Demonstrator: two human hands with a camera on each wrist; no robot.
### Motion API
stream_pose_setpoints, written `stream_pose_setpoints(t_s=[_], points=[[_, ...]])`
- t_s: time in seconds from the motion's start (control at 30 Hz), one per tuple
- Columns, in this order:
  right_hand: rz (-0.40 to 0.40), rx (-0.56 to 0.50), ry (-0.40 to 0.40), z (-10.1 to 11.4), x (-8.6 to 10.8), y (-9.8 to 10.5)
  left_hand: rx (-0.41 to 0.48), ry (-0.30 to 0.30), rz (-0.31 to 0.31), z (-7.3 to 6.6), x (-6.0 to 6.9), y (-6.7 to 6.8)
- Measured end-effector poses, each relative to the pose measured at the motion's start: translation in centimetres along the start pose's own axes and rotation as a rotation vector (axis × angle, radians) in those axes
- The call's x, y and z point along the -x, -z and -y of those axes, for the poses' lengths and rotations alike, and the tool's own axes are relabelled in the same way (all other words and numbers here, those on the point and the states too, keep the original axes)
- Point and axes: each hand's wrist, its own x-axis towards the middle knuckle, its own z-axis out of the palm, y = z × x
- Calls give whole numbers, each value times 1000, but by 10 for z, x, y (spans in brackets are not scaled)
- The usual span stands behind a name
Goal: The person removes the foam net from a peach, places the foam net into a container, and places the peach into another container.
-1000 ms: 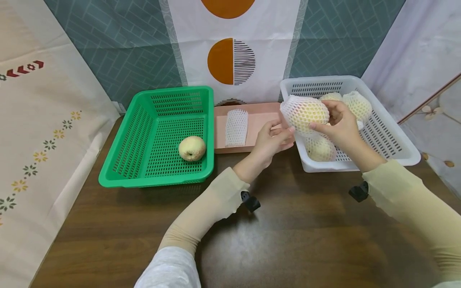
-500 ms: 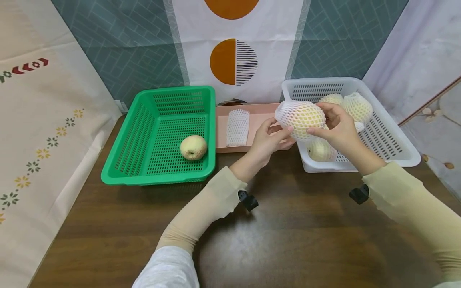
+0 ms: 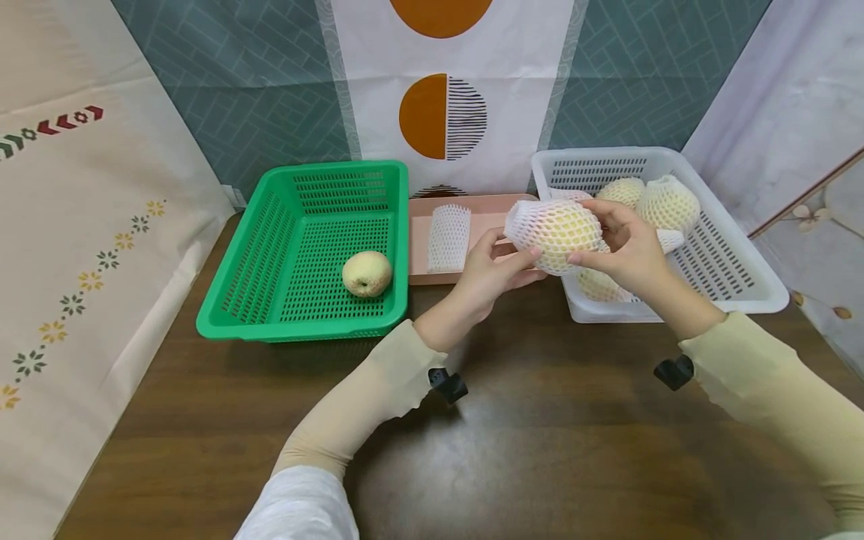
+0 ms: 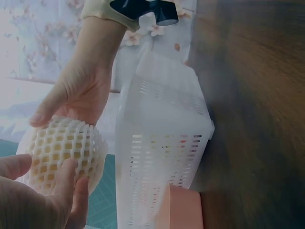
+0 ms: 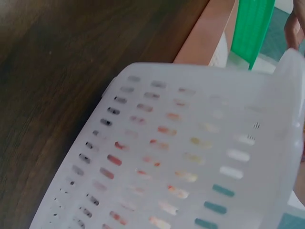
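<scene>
A yellowish fruit in a white foam net (image 3: pixel 564 231) is held up between both hands, over the front left edge of the white basket (image 3: pixel 715 247). My right hand (image 3: pixel 631 251) grips its right side with fingers and thumb. On the left end, where the net bunches, my left hand (image 3: pixel 491 271) pinches with thumb and fingers. The left wrist view shows the netted fruit (image 4: pixel 64 155) between the left hand (image 4: pixel 45 195) and the right hand (image 4: pixel 86 90). In the right wrist view the basket wall (image 5: pixel 157 143) hides most of the hands.
Several netted fruits (image 3: pixel 668 204) lie in the white basket. A green basket (image 3: pixel 304 328) at the left holds one bare fruit (image 3: pixel 367 274). Between the baskets, a pink tray (image 3: pixel 421 225) holds a flattened foam net (image 3: pixel 448 238). Patterned cloths hang behind and at both sides.
Both hands have moved the netted fruit left and slightly down, towards the pink tray. The left hand has closed in on the bunched end of the net. The view has shifted slightly.
</scene>
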Motion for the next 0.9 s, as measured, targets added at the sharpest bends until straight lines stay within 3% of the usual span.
stream_pose_setpoints(t_s=[0.4,0.63,0.9], points=[[85,135,30,7,12,-23,-141,48,1,-5,31,19],[149,227,-21,9,23,-36,-227,99,16,-3,49,29],[199,337,-62,4,43,-57,-476,158,99,4,67,52]])
